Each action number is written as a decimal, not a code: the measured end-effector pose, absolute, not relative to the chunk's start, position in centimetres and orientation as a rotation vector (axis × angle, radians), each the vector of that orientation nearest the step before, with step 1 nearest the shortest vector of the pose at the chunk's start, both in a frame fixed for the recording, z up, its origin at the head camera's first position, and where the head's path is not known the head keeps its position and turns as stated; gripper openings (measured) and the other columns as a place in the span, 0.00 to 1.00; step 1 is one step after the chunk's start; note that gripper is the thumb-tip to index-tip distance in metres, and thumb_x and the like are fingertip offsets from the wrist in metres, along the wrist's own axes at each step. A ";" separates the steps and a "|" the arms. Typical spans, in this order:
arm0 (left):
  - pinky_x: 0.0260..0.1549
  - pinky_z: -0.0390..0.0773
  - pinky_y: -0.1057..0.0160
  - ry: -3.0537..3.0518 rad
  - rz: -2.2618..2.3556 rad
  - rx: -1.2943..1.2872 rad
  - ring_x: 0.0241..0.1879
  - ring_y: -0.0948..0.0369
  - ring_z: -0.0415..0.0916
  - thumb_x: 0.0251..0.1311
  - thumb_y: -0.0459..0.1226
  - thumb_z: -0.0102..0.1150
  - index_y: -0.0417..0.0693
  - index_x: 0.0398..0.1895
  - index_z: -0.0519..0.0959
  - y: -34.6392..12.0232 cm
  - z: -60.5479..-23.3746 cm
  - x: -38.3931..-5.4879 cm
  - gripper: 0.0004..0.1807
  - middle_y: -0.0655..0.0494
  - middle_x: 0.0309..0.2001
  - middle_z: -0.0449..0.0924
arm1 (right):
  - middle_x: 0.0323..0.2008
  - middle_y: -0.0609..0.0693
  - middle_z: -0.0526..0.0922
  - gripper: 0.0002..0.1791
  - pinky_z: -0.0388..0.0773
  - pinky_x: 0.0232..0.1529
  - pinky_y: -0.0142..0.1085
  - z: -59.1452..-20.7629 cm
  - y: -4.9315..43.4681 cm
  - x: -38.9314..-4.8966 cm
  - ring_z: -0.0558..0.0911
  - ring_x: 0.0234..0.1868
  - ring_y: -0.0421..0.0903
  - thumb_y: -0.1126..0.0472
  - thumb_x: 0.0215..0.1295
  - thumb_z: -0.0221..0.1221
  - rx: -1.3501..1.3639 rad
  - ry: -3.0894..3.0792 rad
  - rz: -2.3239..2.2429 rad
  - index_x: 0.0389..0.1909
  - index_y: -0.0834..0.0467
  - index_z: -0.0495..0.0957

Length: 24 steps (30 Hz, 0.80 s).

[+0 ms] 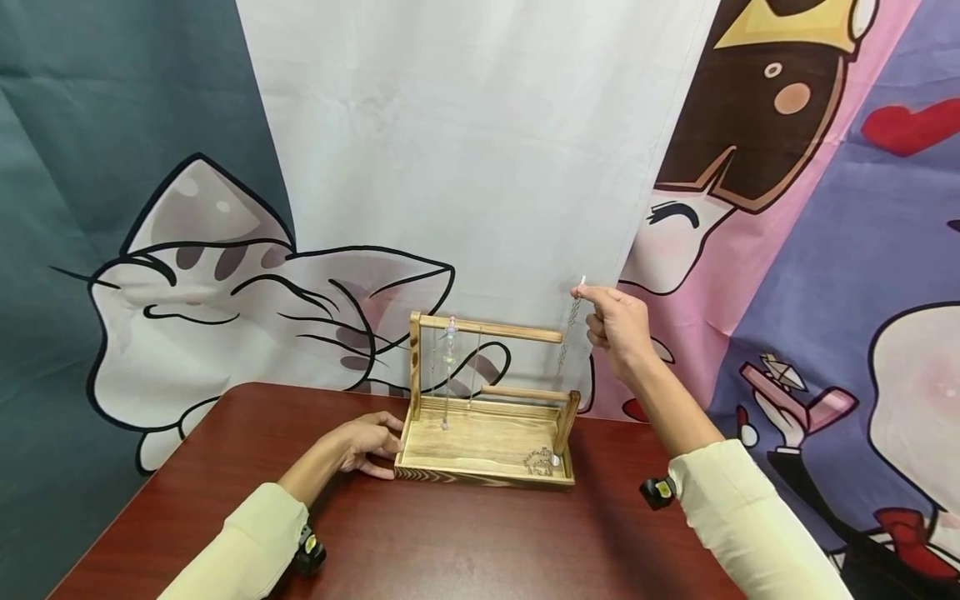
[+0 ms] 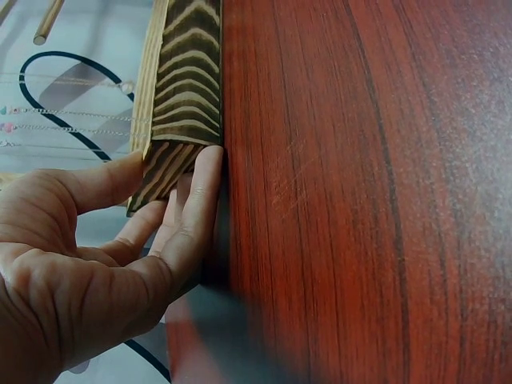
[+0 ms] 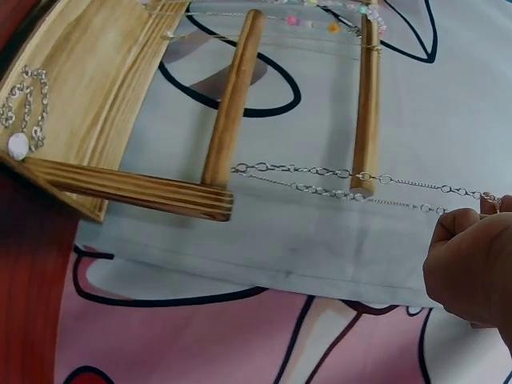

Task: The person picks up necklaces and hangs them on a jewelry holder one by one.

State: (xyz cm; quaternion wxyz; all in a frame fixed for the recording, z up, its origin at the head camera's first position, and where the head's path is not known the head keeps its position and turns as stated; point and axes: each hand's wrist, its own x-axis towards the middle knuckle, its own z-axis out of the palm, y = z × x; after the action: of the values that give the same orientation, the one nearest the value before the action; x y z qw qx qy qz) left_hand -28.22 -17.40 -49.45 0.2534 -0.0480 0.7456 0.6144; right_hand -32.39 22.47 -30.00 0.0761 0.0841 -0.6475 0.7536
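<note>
My right hand (image 1: pixel 618 321) pinches a silver chain necklace (image 1: pixel 572 321) above the right side of a wooden jewelry stand (image 1: pixel 465 446). The chain hangs as a long loop beside the free end of the upper rod (image 1: pixel 487 328). In the right wrist view, its strands (image 3: pixel 320 170) cross near that rod's tip; whether they go around it I cannot tell. My left hand (image 1: pixel 367 443) grips the stand's left end, thumb on one side of the corner (image 2: pixel 164 172) and fingers on the other. A beaded necklace (image 1: pixel 450 358) and thinner chains hang from the upper rod.
A lower rod (image 1: pixel 525 392) extends left from the stand's short right post (image 1: pixel 567 423). Another silver chain (image 1: pixel 538 461) with a pale round pendant lies in the tray's front right corner. The stand sits on a reddish-brown table (image 1: pixel 465 542), before a printed cloth backdrop (image 1: pixel 480 150).
</note>
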 end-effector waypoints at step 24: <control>0.44 0.96 0.47 2.028 1.680 -0.123 0.45 0.54 0.88 0.70 0.23 0.59 0.35 0.69 0.67 -17.4 -49.6 -28.1 0.26 0.39 0.50 0.87 | 0.13 0.37 0.65 0.10 0.53 0.18 0.26 -34.0 19.0 -32.7 0.57 0.15 0.33 0.59 0.78 0.70 0.120 -2.115 2.253 0.33 0.47 0.93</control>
State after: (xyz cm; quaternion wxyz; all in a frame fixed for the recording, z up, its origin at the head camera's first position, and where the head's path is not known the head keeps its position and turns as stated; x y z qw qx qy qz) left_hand -28.15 -17.45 -49.59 0.2499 -0.0452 0.7447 0.6172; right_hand -32.72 19.04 -33.97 0.0244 0.0388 -0.6836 0.7284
